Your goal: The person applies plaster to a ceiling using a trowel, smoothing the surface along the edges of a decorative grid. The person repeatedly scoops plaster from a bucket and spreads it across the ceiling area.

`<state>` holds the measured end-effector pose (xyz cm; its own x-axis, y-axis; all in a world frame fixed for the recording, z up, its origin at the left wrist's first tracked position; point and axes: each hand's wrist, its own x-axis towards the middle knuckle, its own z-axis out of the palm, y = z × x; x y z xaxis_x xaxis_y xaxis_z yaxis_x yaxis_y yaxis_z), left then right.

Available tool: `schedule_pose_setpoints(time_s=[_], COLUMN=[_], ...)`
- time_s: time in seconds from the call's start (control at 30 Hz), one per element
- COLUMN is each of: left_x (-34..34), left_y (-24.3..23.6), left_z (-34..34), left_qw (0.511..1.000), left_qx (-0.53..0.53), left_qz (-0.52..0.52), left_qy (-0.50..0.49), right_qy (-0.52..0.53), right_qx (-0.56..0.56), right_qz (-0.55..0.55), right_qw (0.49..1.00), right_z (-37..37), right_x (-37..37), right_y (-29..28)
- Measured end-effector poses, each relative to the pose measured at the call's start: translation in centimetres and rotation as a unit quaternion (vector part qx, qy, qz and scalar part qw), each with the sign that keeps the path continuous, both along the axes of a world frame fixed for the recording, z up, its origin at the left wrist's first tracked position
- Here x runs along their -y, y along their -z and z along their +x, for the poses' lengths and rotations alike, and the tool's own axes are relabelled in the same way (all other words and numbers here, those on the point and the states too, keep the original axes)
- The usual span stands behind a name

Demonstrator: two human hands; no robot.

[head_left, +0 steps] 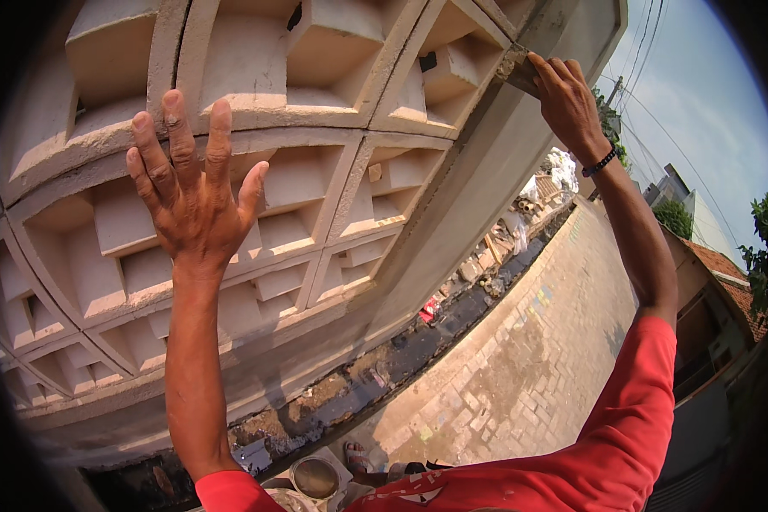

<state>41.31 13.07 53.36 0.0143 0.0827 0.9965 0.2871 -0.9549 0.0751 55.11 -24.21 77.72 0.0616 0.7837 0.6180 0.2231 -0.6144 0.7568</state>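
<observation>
My left hand (198, 205) lies against a wall of pale, hollow ventilation blocks (363, 128), its fingers spread across the joint between two rows. Higher up on the right, my right hand (565, 98) is closed around a flat, trowel-like tool (522, 75), mostly hidden by the fingers. A lump of rough mortar (509, 61) shows at the tool's far end, where the blocks meet a smooth grey column (465, 200). Dark gaps run along some of the block joints.
Below the wall runs a ditch with dark water (401, 363), beside a brick-paved lane (495, 375). Rubble and plastic waste (516, 235) line the ditch's far part. Near my sandalled foot (357, 456) stands a round container (316, 478). A tile-roofed house (734, 282) is at right.
</observation>
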Motion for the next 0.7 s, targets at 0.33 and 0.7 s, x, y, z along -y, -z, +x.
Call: schedule_pose_setpoints(time_s=[0.33, 0.7], left_x=[-0.2, -0.5], left_y=[0.0, -0.1], left_z=[-0.1, -0.5], left_qw=[1.000, 1.000], left_qx=[0.012, 0.000], left_qz=[0.008, 0.003], left_qy=[-0.003, -0.010], right_qy=[0.048, 0.014], right_qx=[-0.028, -0.106], right_qz=[-0.023, -0.034], right_qw=[0.998, 0.994], right_z=[0.7, -2.0], right_x=[-0.1, -0.5], right_y=[0.1, 3.9])
